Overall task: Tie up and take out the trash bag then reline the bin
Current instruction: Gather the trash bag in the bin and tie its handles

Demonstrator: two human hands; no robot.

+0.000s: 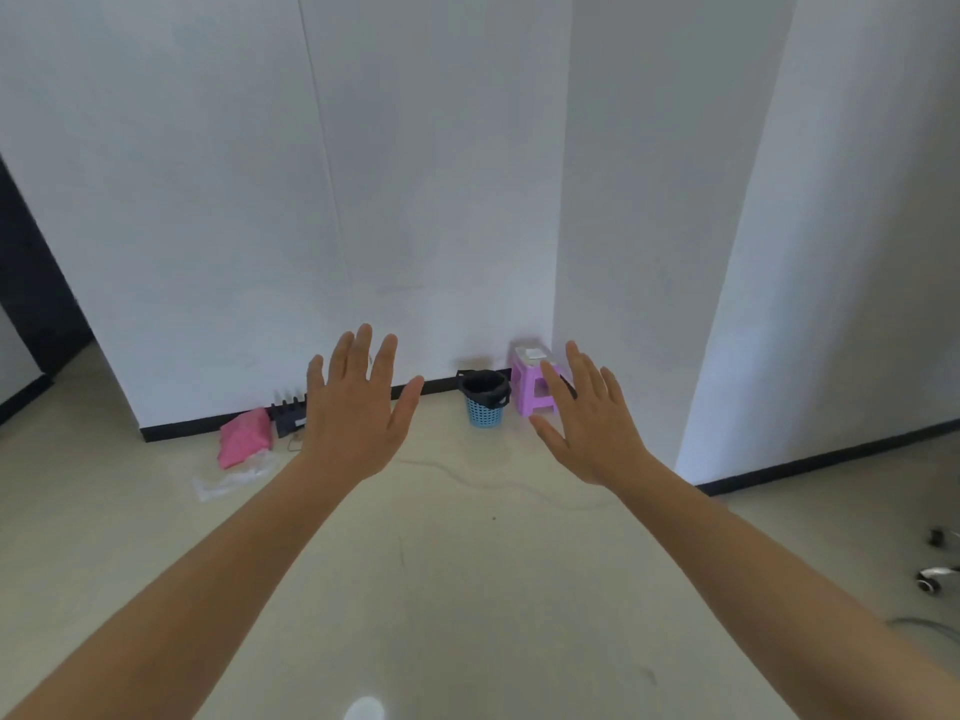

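A small blue lattice bin [484, 411] stands on the floor against the white wall, lined with a black trash bag [484, 387] folded over its rim. My left hand [358, 407] and my right hand [587, 423] are stretched out in front of me, palms down, fingers straight and spread, holding nothing. Both hands are well short of the bin, which shows between them. A white folded item [533, 353] lies on a purple stool beside the bin; what it is I cannot tell.
The purple plastic stool [535, 392] stands right of the bin in the wall corner. A pink bag [244, 443], clear plastic [234, 480] and a black rack [288, 415] lie left by the skirting. A thin cable [467, 480] crosses the floor. Chair castors [932, 576] show at right.
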